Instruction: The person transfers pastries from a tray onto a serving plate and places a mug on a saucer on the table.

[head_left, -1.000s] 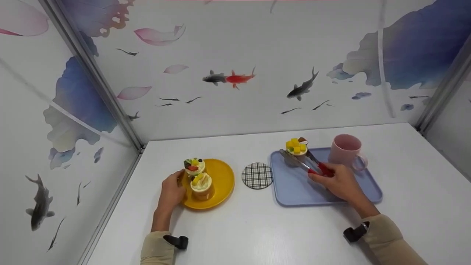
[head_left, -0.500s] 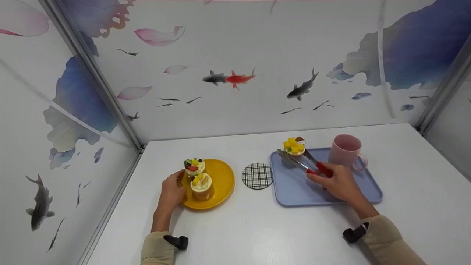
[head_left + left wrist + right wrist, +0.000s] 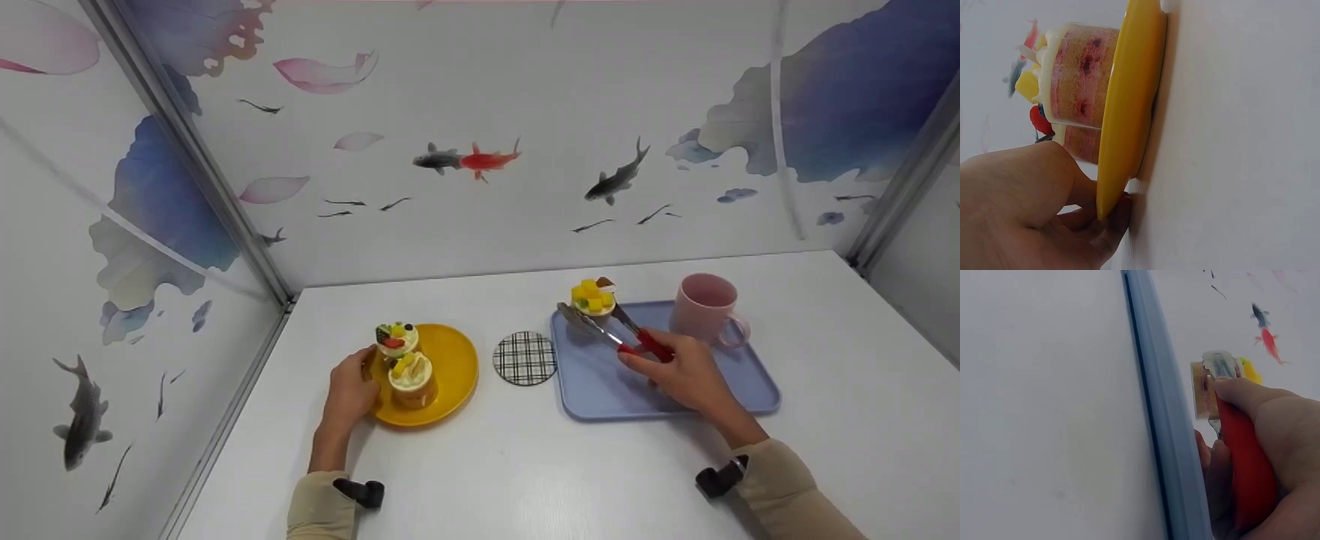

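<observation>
My left hand (image 3: 352, 386) pinches the left rim of a yellow plate (image 3: 456, 367), thumb above and fingers under the edge in the left wrist view. Two dessert cups stand on that plate: a front cream-topped cup (image 3: 411, 379) and a back cup with berries (image 3: 396, 339). In my right hand (image 3: 686, 375) is a pair of red-handled tongs (image 3: 600, 330). The tongs' metal tips clasp a third dessert cup (image 3: 592, 300) topped with yellow cubes. This cup is held upright over the back left of the blue tray (image 3: 600, 397); the right wrist view shows a gap beneath it.
A pink mug (image 3: 703, 307) stands at the tray's back right, just beyond my right hand. Between plate and tray lies a round checked coaster (image 3: 525, 358), close against the tray's left edge. White panels with painted fish (image 3: 487, 161) rise behind the white table (image 3: 480, 480).
The right hand has shifted slightly left with the tongs, and the cup in them has moved left and a little up. The left hand and the plate stay where they were.
</observation>
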`<state>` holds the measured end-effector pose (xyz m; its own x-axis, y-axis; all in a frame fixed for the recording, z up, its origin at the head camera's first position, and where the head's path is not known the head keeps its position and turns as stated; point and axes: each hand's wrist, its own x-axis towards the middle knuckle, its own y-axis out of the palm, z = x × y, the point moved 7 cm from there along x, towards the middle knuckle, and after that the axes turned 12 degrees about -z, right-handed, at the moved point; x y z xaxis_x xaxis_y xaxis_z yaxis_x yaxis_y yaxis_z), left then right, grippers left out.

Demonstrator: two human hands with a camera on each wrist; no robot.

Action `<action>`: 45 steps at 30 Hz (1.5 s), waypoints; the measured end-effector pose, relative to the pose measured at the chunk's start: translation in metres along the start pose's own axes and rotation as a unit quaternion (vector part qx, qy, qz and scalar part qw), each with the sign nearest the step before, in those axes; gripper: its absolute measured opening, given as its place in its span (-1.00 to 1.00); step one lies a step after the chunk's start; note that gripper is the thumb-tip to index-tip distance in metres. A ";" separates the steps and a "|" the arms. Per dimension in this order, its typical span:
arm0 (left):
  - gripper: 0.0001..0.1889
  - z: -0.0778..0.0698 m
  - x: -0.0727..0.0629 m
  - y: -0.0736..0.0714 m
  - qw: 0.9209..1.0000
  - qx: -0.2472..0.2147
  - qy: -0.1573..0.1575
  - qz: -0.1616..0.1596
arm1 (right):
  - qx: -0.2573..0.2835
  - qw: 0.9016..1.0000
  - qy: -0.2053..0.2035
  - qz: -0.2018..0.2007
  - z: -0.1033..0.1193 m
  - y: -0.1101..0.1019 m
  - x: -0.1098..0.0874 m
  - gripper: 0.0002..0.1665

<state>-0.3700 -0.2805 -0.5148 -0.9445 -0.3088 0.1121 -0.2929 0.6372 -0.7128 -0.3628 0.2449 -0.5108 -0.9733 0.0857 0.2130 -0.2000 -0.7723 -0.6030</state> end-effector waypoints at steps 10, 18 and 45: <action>-0.28 0.000 0.000 0.001 1.000 -0.003 -0.003 -0.004 | 0.001 1.000 -0.012 0.002 0.007 0.007 -0.004 -0.16; -0.28 -0.001 -0.001 0.001 1.000 0.000 -0.008 -0.001 | 0.009 1.000 -0.023 0.013 0.013 0.014 -0.007 -0.13; -0.30 0.002 0.002 0.002 1.000 0.003 0.005 -0.003 | 0.029 0.998 -0.025 0.049 0.043 0.043 -0.021 -0.07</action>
<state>-0.3719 -0.2809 -0.5175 -0.9441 -0.3055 0.1236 -0.2980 0.6312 -0.7161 -0.3462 0.1833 -0.5079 -0.9808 -0.0230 0.1934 -0.0948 -0.8112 -0.5770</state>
